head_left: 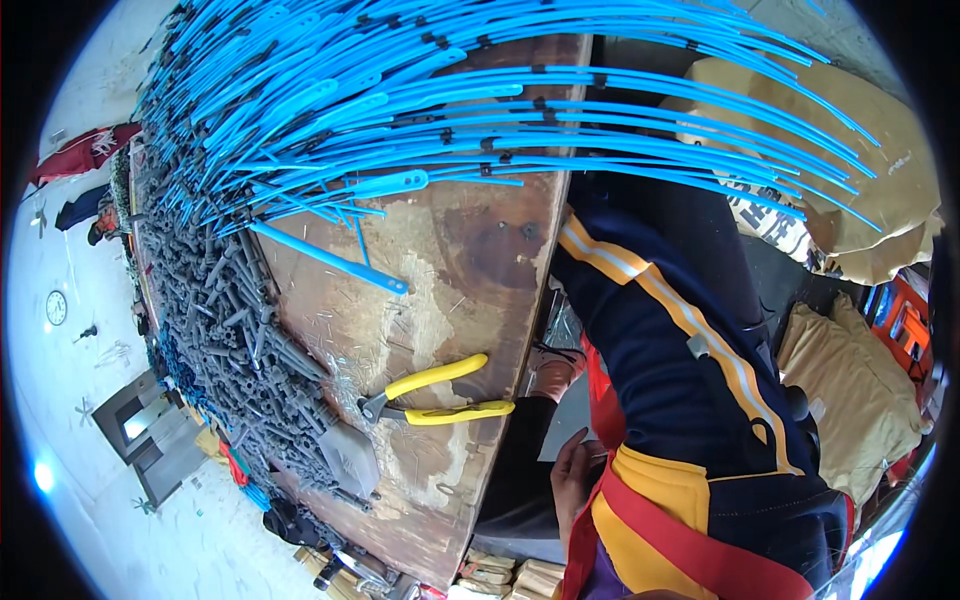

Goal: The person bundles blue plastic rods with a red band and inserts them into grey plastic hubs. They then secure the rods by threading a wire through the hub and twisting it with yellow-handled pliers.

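Observation:
Below the table edge, close to the red strap, is my left hand. Its fingers are bent together, and whatever they hold, if anything, is hidden. A dark blue sleeve with orange and white stripes runs up to the table edge; my right hand does not show. Yellow-handled pliers lie on the wooden tabletop, their jaws toward a heap of dark grey plastic parts. One loose blue strip lies apart from the large pile of blue strips.
Many blue strips stick out past the table edge at the top. Brown sacks and a large tan bag stand at the right. Clear scraps are scattered around the pliers. A grey-white block rests beside the grey heap.

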